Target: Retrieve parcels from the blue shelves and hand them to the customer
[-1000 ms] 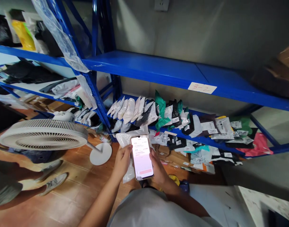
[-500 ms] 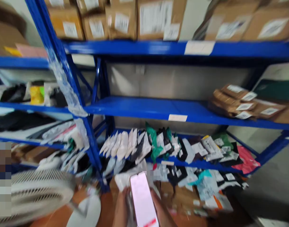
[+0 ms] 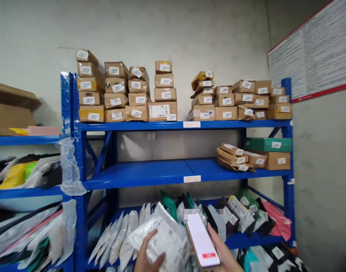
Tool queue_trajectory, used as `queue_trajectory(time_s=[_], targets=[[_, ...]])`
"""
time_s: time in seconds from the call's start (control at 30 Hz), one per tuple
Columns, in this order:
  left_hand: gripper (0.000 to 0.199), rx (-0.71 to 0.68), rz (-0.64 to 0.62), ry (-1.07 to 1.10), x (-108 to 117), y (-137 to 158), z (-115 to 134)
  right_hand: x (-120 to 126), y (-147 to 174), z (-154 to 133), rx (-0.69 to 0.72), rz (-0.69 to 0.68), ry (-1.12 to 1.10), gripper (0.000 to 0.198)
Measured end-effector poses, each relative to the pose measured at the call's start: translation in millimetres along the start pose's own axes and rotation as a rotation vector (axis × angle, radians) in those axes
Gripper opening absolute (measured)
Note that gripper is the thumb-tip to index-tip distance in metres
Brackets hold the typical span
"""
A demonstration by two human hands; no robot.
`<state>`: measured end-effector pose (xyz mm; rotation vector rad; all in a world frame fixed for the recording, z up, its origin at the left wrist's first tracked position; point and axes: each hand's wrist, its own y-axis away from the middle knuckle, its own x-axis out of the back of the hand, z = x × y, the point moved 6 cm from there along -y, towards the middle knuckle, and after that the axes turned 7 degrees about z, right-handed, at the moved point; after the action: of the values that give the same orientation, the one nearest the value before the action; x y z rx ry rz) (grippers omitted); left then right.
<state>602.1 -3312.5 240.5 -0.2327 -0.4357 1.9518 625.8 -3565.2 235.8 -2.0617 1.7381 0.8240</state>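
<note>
Counted one white poly bag gripped by closed left hand, one lit phone held in closed right hand, before three-tier blue rack.

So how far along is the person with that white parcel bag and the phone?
Done: the left hand already holds the white parcel bag, off the shelf. In hand: the right hand holds the lit phone beside it. Left: the bag is not placed anywhere yet; the middle shelf is partly bare.
</note>
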Motion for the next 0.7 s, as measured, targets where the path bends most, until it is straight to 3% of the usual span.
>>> queue_trajectory(time_s=[0.07, 0.2, 0.37, 0.53, 0.63, 0.7], targets=[[0.06, -0.031, 0.028, 0.065, -0.5, -29.8, 22.9, -7.6, -19.3, -36.9, 0.05, 0.006, -0.036, 0.052], [0.067, 0.078, 0.091, 0.25, -10.8, -99.5, 63.9, -39.7, -74.7, -121.1, 0.201, -0.024, 0.061, 0.05], [0.047, 0.155, 0.178, 0.442, -48.2, -199.1, 92.8, -67.2, -165.9, -190.7, 0.218, 0.093, 0.279, 0.05], [0.067, 0.182, 0.1, 0.344, -96.6, -295.0, 90.4, -58.9, -247.0, -221.2, 0.163, 0.237, 0.554, 0.047], [0.077, 0.177, -0.022, 0.205, -118.2, -335.5, 76.4, -45.2, -279.5, -236.1, 0.168, 0.266, 0.694, 0.047], [0.072, 0.135, -0.088, 0.097, -125.3, -353.6, 66.1, -36.2, -294.0, -247.8, 0.222, 0.258, 0.773, 0.044]])
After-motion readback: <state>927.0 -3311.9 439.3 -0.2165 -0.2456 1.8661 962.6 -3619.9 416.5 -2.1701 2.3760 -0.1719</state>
